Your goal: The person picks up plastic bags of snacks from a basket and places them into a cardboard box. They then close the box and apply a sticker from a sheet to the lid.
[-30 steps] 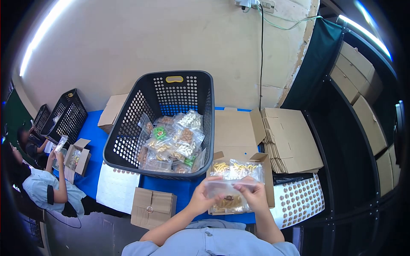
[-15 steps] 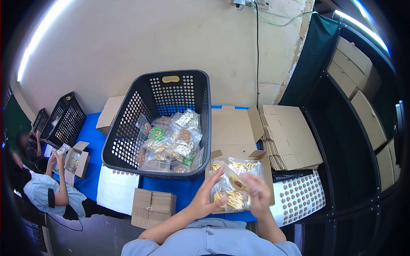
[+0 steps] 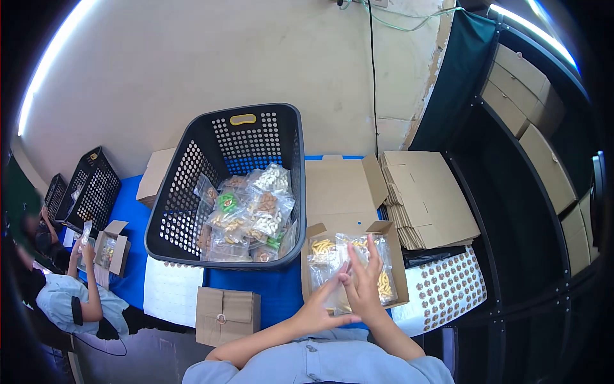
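Observation:
A small clear plastic bag (image 3: 330, 296) is held tilted in my left hand (image 3: 316, 312), above the near edge of an open cardboard box (image 3: 401, 272). Its contents are hard to make out from this angle. My right hand (image 3: 364, 288) is right against the left one, fingers stretched upward and apart, its thumb side close to the bag. Inside the box lie several clear packets of yellow stick-shaped pieces (image 3: 385, 283), partly covered by my hands.
A black perforated basket (image 3: 224, 261) of mixed packets stands left of the box. Flattened cartons (image 3: 435, 198) and a sticker sheet (image 3: 448, 288) lie to the right. A closed carton (image 3: 228, 317) sits front left. Another person (image 3: 83, 301) works at far left.
The packet between my hands has turned from label-facing to nearly edge-on and come lower. My right hand has shifted left against my left hand, its fingers now extended. The view has shifted slightly.

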The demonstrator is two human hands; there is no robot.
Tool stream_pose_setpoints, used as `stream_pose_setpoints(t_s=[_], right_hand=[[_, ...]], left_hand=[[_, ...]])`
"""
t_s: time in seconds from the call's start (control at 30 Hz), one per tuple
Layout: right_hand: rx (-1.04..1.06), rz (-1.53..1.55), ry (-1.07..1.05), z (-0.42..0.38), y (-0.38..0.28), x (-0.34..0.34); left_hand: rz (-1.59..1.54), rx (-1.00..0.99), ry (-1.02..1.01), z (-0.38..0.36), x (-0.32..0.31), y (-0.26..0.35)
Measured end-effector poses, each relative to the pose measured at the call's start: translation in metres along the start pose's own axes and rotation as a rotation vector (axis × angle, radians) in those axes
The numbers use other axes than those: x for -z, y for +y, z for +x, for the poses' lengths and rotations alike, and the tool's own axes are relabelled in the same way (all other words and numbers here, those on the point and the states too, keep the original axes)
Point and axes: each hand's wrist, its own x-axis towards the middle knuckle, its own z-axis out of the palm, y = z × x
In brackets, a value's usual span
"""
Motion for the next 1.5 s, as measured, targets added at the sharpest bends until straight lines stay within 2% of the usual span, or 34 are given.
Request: stream_pose_setpoints(t_s=[0.03,0.07,0.13,0.2,0.27,0.3,0.47,0.53,0.57,0.6,0.67,0.7,0.77,0.83,0.93,1.0,1.13,1.2,1.23,1.3,1.33,1.4,1.43,1.5], right_hand=[[-0.092,0.115,0.062,-0.001,-0.003,-0.001],[-0.090,0.116,0.059,0.002,-0.006,0.003],[-0.192,0.325,0.168,0.011,-0.008,0.017],[-0.158,0.257,0.120,0.008,0.023,0.018],[-0.253,0.645,-0.078,0.005,0.043,0.019],[-0.290,0.662,0.053,0.010,0.029,0.022],[-0.371,0.677,0.088,0.003,0.044,0.031],[-0.414,0.756,0.264,0.004,0.045,0.035],[-0.359,0.793,0.388,0.006,0.055,0.035],[-0.360,0.793,0.387,0.009,0.055,0.041],[-0.431,0.878,0.526,0.011,0.052,0.053],[-0.414,0.894,0.499,0.008,0.056,0.052],[-0.479,0.967,0.489,0.011,0.027,0.050],[-0.531,1.046,0.405,0.007,0.023,0.045],[-0.613,1.108,0.408,0.007,0.023,0.030],[-0.627,1.119,0.405,0.006,0.025,0.030],[-0.600,1.126,0.401,0.002,0.048,0.032],[-0.619,1.155,0.400,0.002,0.060,0.031],[-0.575,1.070,0.398,0.003,0.066,0.030],[-0.524,0.859,0.370,0.002,0.076,0.029],[-0.524,0.859,0.371,0.000,0.081,0.028],[-0.522,0.201,0.099,-0.003,0.098,0.025],[-0.522,0.201,0.099,-0.007,0.113,0.022],[-0.677,0.478,-0.163,-0.016,0.150,0.011]], left_hand=[[-0.166,0.101,0.015,0.000,0.000,-0.006],[-0.332,0.200,0.031,0.000,0.000,-0.009],[-0.267,0.227,0.057,-0.001,0.006,-0.006],[-0.202,0.260,0.076,-0.004,0.008,-0.005],[-0.088,0.250,0.102,-0.004,0.007,-0.006],[-0.090,0.249,0.105,-0.005,0.009,-0.008],[-0.090,0.243,0.115,-0.009,0.017,-0.026],[-0.100,0.207,0.185,-0.004,0.018,-0.020],[-0.108,0.167,0.255,-0.001,0.019,-0.018],[-0.108,0.168,0.256,0.001,0.022,-0.019],[0.278,0.150,0.116,0.000,0.030,-0.026],[0.280,0.151,0.117,0.000,0.029,-0.034],[0.643,0.048,0.022,-0.002,0.020,-0.056],[0.630,0.023,0.004,-0.005,0.008,-0.070],[0.527,-0.037,-0.012,-0.010,-0.010,-0.088],[0.536,-0.184,0.158,-0.013,-0.017,-0.088],[0.643,-0.202,0.066,-0.013,-0.008,-0.081],[0.469,-0.116,0.055,-0.012,-0.003,-0.084],[0.470,-0.117,0.054,-0.013,-0.001,-0.085],[0.059,0.414,0.193,-0.014,0.001,-0.088],[0.059,0.413,0.192,-0.014,0.000,-0.095],[-0.174,0.448,0.371,-0.014,-0.001,-0.125],[-0.236,0.484,0.373,-0.014,0.002,-0.136],[-0.274,0.471,0.346,-0.015,0.008,-0.144]])
